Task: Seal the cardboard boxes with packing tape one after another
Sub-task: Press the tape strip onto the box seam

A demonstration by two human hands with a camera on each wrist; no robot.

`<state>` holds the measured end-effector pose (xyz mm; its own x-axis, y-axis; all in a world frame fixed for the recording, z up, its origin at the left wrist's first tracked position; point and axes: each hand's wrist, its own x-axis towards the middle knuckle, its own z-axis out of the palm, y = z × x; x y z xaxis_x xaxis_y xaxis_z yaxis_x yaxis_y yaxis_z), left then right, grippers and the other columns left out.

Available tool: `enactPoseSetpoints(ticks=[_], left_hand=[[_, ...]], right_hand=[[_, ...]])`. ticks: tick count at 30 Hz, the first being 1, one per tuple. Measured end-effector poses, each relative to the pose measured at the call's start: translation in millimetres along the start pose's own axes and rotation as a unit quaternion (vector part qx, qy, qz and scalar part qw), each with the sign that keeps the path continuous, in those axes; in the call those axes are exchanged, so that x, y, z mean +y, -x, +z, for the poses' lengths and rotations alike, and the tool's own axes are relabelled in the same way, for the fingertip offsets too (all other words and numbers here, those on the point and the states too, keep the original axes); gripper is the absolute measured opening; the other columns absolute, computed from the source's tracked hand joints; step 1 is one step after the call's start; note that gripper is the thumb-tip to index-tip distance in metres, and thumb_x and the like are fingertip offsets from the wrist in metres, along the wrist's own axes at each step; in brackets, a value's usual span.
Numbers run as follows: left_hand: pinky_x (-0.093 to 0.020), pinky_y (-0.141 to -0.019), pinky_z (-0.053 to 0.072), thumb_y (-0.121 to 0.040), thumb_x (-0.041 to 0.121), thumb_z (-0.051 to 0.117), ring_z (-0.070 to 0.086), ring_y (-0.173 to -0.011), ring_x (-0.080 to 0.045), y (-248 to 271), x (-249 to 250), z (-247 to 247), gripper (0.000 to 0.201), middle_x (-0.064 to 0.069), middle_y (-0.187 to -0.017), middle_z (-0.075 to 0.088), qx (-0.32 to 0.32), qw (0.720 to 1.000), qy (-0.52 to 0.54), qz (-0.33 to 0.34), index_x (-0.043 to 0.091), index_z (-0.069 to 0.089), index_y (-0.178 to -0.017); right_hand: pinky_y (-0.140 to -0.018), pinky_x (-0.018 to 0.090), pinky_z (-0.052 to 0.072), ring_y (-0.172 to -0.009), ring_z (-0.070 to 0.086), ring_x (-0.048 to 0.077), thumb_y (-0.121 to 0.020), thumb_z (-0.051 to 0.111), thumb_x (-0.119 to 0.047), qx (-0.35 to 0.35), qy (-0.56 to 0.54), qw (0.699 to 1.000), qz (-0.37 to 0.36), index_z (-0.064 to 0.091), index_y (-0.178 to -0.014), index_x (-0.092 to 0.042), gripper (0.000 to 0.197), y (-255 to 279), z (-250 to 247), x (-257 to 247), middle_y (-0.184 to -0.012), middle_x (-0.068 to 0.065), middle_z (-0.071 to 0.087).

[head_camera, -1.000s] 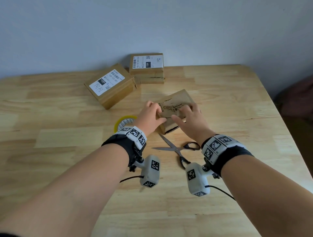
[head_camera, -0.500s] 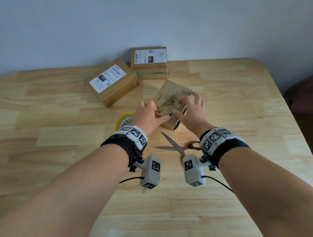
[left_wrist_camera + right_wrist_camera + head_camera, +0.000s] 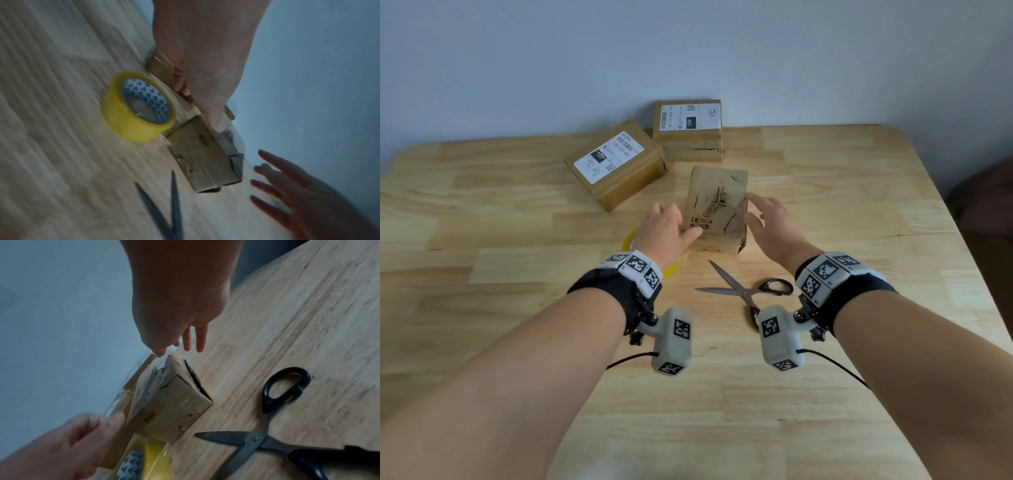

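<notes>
A small cardboard box (image 3: 717, 205) with black printing on top lies mid-table, its long side pointing away from me. My left hand (image 3: 679, 222) grips its near left corner, thumb on top and fingers curled against the side. In the left wrist view that thumb (image 3: 218, 128) lies along the box (image 3: 205, 154). My right hand (image 3: 756, 209) hovers at the box's right edge with straight, spread fingers; its thumb tip (image 3: 160, 353) touches clear tape on the top edge. A yellow tape roll (image 3: 137, 107) lies flat beside the box, mostly hidden behind my left hand in the head view.
Open scissors (image 3: 743, 291) with black handles lie just in front of the box, between my wrists. Two labelled cardboard boxes (image 3: 619, 161) (image 3: 688, 130) sit at the back near the wall. The wooden table (image 3: 517, 240) ends close on the right.
The small box has turned from slanted to pointing straight away from me. My right hand has come off its top and spread out at the right edge; my left still holds it.
</notes>
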<state>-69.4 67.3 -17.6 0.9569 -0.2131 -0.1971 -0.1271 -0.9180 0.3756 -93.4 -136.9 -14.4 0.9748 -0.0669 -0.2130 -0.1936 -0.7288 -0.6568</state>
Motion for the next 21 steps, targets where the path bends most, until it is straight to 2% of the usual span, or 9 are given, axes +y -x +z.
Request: enactPoseSetpoints(ticks=[2,6,8,10,11,13,16,19,21], left_hand=[[-0.033,-0.088,0.043,-0.082,0.055,0.062,0.047,-0.101,-0.024,12,-14,-1,0.056,-0.009,-0.112,0.045,0.000,0.999,-0.033,0.010,0.008,0.047,-0.110],[-0.036,-0.084,0.049,-0.087,0.041,0.064,0.058,-0.106,-0.027,28,-27,14,0.056,-0.010,-0.119,0.057,-0.122,0.986,-0.105,-0.031,0.003,0.047,-0.125],[-0.034,-0.074,0.047,-0.094,0.022,0.052,0.062,-0.100,-0.029,33,-28,16,0.027,-0.011,-0.109,0.064,-0.135,0.979,-0.153,-0.033,0.003,0.058,-0.113],[-0.034,-0.069,0.041,-0.094,0.009,0.042,0.062,-0.096,-0.031,39,-29,11,0.022,-0.013,-0.099,0.066,-0.118,0.977,-0.177,-0.032,0.008,0.063,-0.088],[-0.034,-0.072,0.041,-0.095,0.009,0.040,0.062,-0.097,-0.031,43,-30,7,0.024,-0.013,-0.102,0.066,-0.122,0.976,-0.174,-0.037,0.011,0.062,-0.086],[-0.035,-0.084,0.044,-0.098,0.021,0.042,0.058,-0.108,-0.028,48,-31,2,0.024,-0.007,-0.118,0.063,-0.123,0.976,-0.179,-0.034,0.014,0.062,-0.110],[-0.038,-0.098,0.041,-0.094,0.046,0.049,0.049,-0.124,-0.024,54,-31,10,0.054,-0.003,-0.138,0.049,-0.193,0.960,-0.198,-0.032,0.015,0.043,-0.137],[-0.040,-0.104,0.031,-0.094,0.043,0.049,0.051,-0.119,-0.025,56,-28,30,0.040,-0.003,-0.126,0.057,-0.218,0.950,-0.217,-0.052,0.018,0.051,-0.126],[-0.039,-0.104,0.028,-0.095,0.034,0.046,0.053,-0.115,-0.023,63,-26,37,0.029,-0.002,-0.118,0.061,-0.202,0.951,-0.227,-0.055,0.019,0.057,-0.117]], right_hand=[[-0.097,0.028,0.039,-0.125,0.047,0.023,-0.101,0.043,-0.018,0.006,0.008,1.000,-0.004,0.035,-0.147,-0.020,0.047,7,-5,-1,-0.146,0.006,0.039],[-0.097,0.030,0.041,-0.121,0.049,0.023,-0.098,0.046,-0.013,0.013,0.021,1.000,0.005,0.037,-0.145,-0.018,0.048,28,-4,-6,-0.142,0.008,0.043],[-0.089,0.027,0.043,-0.114,0.053,0.021,-0.097,0.047,-0.014,0.018,0.019,1.000,0.007,0.040,-0.142,-0.017,0.045,39,1,-8,-0.136,0.007,0.047],[-0.078,0.022,0.044,-0.098,0.056,0.016,-0.097,0.048,-0.015,0.023,0.017,1.000,0.006,0.045,-0.136,-0.016,0.039,48,6,-10,-0.125,0.007,0.052],[-0.071,0.019,0.042,-0.088,0.055,0.012,-0.097,0.047,-0.015,0.021,0.010,1.000,0.009,0.046,-0.133,-0.015,0.037,52,8,-11,-0.118,0.006,0.054],[-0.059,0.016,0.038,-0.076,0.051,0.007,-0.096,0.046,-0.014,0.007,-0.005,1.000,0.022,0.048,-0.130,-0.014,0.034,63,10,-12,-0.106,0.002,0.055],[-0.061,0.020,0.043,-0.076,0.055,0.012,-0.097,0.045,-0.014,-0.022,-0.010,0.999,0.040,0.049,-0.128,-0.014,0.032,79,13,-12,-0.104,0.003,0.056],[-0.074,0.029,0.046,-0.088,0.056,0.017,-0.097,0.044,-0.015,-0.048,0.007,0.998,0.047,0.048,-0.129,-0.014,0.032,88,18,-13,-0.112,0.006,0.058],[-0.071,0.028,0.045,-0.086,0.055,0.017,-0.097,0.044,-0.015,-0.055,0.007,0.997,0.052,0.048,-0.129,-0.014,0.032,90,23,-12,-0.110,0.005,0.057]])
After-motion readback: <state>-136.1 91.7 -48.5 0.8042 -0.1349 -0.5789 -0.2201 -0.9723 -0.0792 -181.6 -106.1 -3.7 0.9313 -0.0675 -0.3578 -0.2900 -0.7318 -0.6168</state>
